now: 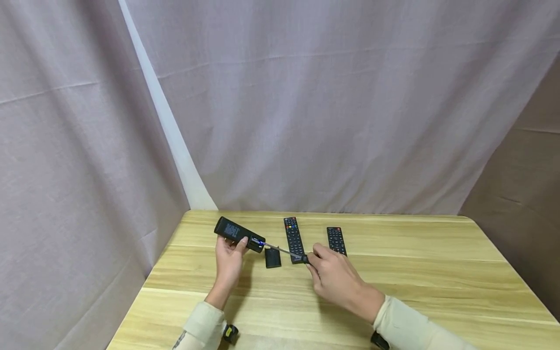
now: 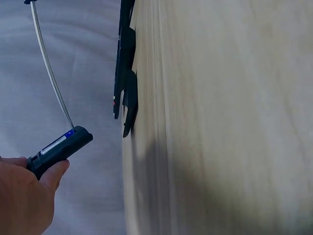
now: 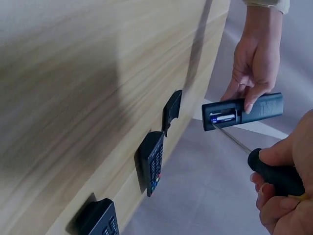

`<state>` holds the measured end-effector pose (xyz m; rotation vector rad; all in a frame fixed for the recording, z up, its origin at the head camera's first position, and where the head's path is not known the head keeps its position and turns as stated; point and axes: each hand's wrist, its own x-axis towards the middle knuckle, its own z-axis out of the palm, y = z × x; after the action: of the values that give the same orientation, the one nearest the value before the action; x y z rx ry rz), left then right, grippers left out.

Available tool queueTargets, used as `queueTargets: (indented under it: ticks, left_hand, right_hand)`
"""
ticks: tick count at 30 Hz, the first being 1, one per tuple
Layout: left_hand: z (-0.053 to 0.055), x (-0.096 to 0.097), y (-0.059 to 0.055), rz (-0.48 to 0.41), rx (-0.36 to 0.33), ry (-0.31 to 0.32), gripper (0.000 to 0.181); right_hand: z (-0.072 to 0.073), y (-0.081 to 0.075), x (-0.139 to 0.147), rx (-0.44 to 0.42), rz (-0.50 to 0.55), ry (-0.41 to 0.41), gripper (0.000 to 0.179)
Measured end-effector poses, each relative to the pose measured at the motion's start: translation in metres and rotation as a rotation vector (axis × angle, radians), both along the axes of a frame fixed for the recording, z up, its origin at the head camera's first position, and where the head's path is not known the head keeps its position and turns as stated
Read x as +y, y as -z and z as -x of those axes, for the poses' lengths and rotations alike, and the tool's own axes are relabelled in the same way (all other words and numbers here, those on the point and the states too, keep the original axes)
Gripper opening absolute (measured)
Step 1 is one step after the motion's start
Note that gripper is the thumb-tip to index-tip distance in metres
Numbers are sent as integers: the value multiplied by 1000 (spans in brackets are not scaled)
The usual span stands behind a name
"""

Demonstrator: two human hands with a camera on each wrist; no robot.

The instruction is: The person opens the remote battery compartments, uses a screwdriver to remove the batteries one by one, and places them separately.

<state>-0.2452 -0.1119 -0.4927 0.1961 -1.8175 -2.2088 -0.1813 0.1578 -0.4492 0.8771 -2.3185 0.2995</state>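
My left hand (image 1: pixel 229 261) holds a black remote control (image 1: pixel 232 230) above the table, back side up, thumb beside its uncovered battery compartment. Inside the compartment lies a blue and white battery (image 3: pixel 224 118). My right hand (image 1: pixel 336 276) grips the black handle of a screwdriver (image 3: pixel 276 172), whose thin metal shaft reaches across to the remote. Its tip meets the compartment at the battery's end; whether it touches the battery itself, I cannot tell. On the table between the hands lies a black battery cover (image 1: pixel 273 258).
A long remote with coloured buttons (image 1: pixel 293 239) lies on the wooden table (image 1: pixel 437 272), just behind the screwdriver. Farther right, a smaller remote (image 1: pixel 336 239) is partly hidden by my right hand. Grey curtains (image 1: pixel 328 107) hang behind the table's back edge.
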Motion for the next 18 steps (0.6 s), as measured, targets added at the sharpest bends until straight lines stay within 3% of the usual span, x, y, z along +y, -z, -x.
queueTargets:
  ticks: [18]
  left_hand:
    - [5, -3, 2, -77, 25, -14, 45]
  right_hand:
    - [10, 24, 12, -126, 217, -42, 15]
